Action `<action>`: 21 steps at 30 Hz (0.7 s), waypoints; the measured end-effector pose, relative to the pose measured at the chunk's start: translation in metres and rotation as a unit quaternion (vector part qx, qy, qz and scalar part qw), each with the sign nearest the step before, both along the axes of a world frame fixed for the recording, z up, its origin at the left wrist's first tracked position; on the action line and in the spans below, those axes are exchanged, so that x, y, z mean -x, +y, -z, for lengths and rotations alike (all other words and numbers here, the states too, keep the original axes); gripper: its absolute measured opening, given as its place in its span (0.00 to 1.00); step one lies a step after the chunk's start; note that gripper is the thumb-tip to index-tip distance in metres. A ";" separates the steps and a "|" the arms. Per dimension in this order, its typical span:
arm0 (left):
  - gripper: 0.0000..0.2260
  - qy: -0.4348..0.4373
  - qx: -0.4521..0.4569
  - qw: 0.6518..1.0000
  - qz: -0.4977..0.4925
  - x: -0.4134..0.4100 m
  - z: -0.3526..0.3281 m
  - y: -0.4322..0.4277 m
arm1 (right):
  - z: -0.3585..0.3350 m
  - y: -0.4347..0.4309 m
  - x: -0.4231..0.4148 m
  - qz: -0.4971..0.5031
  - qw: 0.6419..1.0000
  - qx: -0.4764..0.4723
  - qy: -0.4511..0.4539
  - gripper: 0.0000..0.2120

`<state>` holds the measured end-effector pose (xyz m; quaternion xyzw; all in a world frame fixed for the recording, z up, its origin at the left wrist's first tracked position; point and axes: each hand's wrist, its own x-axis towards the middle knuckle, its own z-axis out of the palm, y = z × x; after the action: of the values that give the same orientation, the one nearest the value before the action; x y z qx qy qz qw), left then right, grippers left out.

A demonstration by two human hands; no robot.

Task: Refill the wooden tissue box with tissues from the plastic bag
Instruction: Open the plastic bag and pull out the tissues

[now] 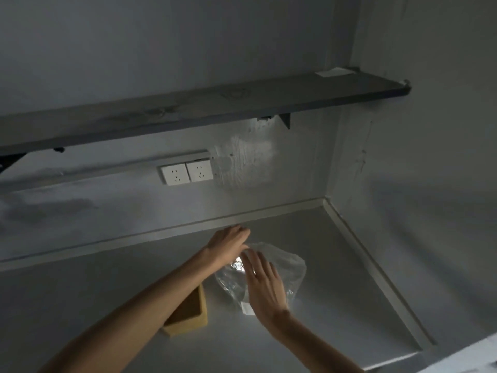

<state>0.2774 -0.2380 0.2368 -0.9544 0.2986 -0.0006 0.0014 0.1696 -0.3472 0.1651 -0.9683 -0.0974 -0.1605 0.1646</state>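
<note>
From the head camera, both bare arms reach forward over a grey countertop (pixel 349 292) set into a corner of grey walls. The clear plastic bag (pixel 287 267) lies crumpled on the counter, catching a bright glare near its left edge, with a small white patch showing at its near end. The left hand (pixel 228 244) is at the bag's far left corner, fingers curled down toward the plastic; whether it actually pinches the film cannot be told, since the fingertips are hidden. The right hand (pixel 265 285) lies flat and spread on top of the bag, fingers extended, pressing rather than gripping. The wooden tissue box (pixel 192 314) sits on the counter just left of the bag, partly covered by the left forearm, its dark inside visible and its yellowish side facing the camera. Tissues cannot be made out clearly inside the bag. On the back wall, a double white socket (pixel 187 172) sits beneath a long dark shelf (pixel 215 106).
</note>
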 end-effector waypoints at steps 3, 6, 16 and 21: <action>0.02 0.024 0.020 0.999 -0.006 0.001 -0.005 0.003 | 0.000 -0.002 -0.019 0.038 0.995 0.071 0.066 0.42; 0.06 0.063 0.034 0.997 -0.015 -0.004 -0.016 0.005 | -0.008 -0.004 -0.029 0.053 0.991 0.116 0.049 0.35; 0.08 0.214 0.025 0.976 -0.019 -0.014 -0.037 -0.010 | -0.002 -0.016 -0.019 0.033 0.985 0.165 -0.036 0.19; 0.10 0.222 0.000 0.974 -0.047 -0.013 -0.038 -0.014 | -0.016 -0.007 -0.030 0.017 0.977 0.212 -0.011 0.18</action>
<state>0.2905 -0.2516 0.2745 -0.9436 0.2466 0.2110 -0.0647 0.1994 -0.3545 0.1813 -0.9809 -0.1142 -0.1496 -0.0480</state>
